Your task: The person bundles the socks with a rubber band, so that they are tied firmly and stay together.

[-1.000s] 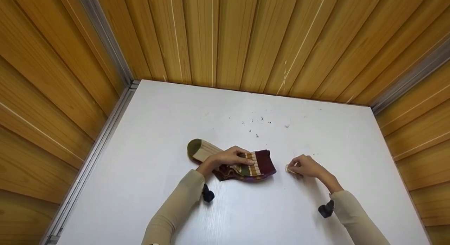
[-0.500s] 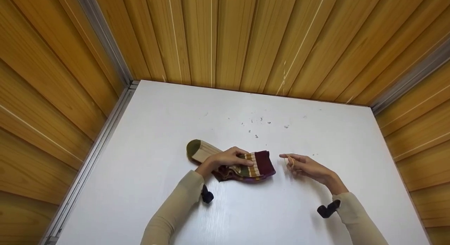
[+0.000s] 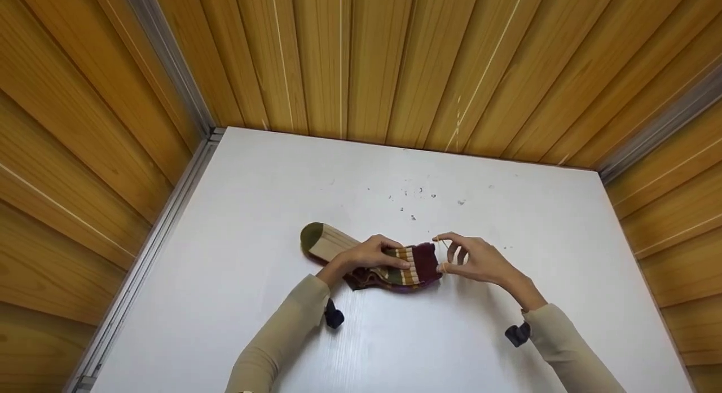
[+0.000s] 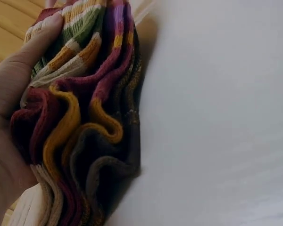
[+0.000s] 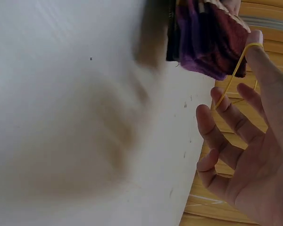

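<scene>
A stack of multicoloured striped socks [image 3: 424, 263] lies on the white table, maroon cuffs towards the right. My left hand [image 3: 369, 252] grips the stack near its middle, thumb across the top; the left wrist view shows the bunched, wavy folds of the socks [image 4: 104, 89] beside the palm. Just off the cuff end is my right hand [image 3: 479, 260], thumb and fingers spread apart. A thin yellow rubber band [image 5: 233, 75] is looped over its thumb tip and fingertips and stretched between them. In the right wrist view the thumb tip is right at the cuffs.
The white table [image 3: 225, 257] has small dark marks [image 3: 413, 217] beyond the socks. Wood-patterned walls [image 3: 366, 60] stand along its back and sides, with a grey metal rail [image 3: 175, 212] at the left edge. A black wrist camera [image 3: 518, 334] is on each sleeve.
My right hand has moved left to the cuff end, its fingers going from pinched together to spread, stretching the rubber band. The left hand and the socks have stayed nearly in place.
</scene>
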### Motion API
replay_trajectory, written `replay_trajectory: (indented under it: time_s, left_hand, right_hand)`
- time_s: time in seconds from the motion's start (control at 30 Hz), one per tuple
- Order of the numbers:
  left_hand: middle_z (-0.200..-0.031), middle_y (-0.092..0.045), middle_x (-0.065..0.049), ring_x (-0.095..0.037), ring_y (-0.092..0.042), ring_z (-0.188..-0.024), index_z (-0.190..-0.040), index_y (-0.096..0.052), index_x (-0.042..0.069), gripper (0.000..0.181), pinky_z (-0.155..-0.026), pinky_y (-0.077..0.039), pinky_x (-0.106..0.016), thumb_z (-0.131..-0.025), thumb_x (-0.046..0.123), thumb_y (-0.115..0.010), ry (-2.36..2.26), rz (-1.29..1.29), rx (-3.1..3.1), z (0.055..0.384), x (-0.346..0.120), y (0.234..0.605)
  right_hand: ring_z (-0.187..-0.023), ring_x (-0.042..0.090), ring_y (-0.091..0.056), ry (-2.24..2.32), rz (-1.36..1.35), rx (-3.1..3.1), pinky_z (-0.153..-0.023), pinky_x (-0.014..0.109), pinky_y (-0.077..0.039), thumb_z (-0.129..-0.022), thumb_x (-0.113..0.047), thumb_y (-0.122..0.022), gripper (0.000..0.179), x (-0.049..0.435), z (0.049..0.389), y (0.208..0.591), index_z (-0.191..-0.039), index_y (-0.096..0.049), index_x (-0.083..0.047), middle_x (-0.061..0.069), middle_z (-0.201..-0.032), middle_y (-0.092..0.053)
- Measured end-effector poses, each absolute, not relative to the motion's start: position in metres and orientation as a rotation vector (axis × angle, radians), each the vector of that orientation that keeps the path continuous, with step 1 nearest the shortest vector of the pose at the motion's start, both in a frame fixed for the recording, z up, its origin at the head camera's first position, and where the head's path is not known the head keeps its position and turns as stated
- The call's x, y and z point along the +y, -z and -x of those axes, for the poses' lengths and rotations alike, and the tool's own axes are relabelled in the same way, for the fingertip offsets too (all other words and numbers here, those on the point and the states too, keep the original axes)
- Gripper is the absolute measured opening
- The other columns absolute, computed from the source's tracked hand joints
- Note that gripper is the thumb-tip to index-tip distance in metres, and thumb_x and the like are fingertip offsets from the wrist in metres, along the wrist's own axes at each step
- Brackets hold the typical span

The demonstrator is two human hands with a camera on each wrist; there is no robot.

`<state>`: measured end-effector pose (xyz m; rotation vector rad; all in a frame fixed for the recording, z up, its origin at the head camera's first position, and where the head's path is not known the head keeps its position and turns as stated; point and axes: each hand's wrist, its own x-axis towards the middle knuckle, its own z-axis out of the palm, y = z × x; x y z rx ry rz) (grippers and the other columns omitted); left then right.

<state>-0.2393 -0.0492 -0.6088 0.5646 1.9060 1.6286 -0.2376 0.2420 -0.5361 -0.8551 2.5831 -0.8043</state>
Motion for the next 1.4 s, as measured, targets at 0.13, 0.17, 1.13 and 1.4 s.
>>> replay_trajectory:
  time_s: [0.13, 0.17, 1.13, 1.4]
  left_hand:
    - [-0.103, -0.078, -0.009, -0.004, -0.066, -0.085, -0.111, -0.079, 0.007, 0.030, -0.077, -0.054, -0.017, -0.084, 0.021, -0.085, -1.532, -0.711, 2.201, 0.232, -0.041, 0.609]
    - [-0.102, -0.079, -0.008, -0.005, -0.066, -0.085, -0.110, -0.080, 0.008, 0.032, -0.077, -0.052, -0.017, -0.082, 0.023, -0.087, -1.489, -0.759, 2.291, 0.231, -0.039, 0.609]
    - [-0.097, -0.078, 0.006, -0.011, -0.068, -0.088, -0.107, -0.081, 0.021, 0.033, -0.078, -0.046, -0.020, -0.078, 0.034, -0.088, -1.101, -1.161, 2.913, 0.217, -0.033, 0.617]
    - [-0.109, -0.076, 0.001, -0.014, -0.067, -0.095, -0.132, -0.068, 0.024, 0.049, -0.087, -0.046, -0.026, -0.086, 0.036, -0.081, -1.161, -1.152, 2.848, 0.213, -0.038, 0.619]
  right_hand:
    - [-0.070, 0.006, -0.060, 0.680, 0.883, 2.645, -0.060, 0.022, -0.046, -0.086, -0.053, -0.078, 0.061, 0.231, 0.237, 0.527, -0.137, -0.062, -0.025, -0.009, -0.086, -0.069]
    - [-0.069, 0.005, -0.059, 0.652, 0.898, 2.659, -0.060, 0.022, -0.046, -0.085, -0.054, -0.078, 0.061, 0.229, 0.237, 0.526, -0.136, -0.063, -0.025, -0.009, -0.086, -0.069]
    - [-0.069, 0.008, -0.053, 0.184, 1.133, 2.787, -0.053, 0.026, -0.043, -0.068, -0.069, -0.081, 0.061, 0.203, 0.246, 0.538, -0.110, -0.079, -0.025, -0.002, -0.095, -0.078]
    - [-0.067, 0.008, -0.046, 0.229, 1.081, 2.754, -0.054, 0.023, -0.035, -0.069, -0.067, -0.082, 0.053, 0.202, 0.249, 0.543, -0.099, -0.078, -0.023, -0.008, -0.079, -0.071]
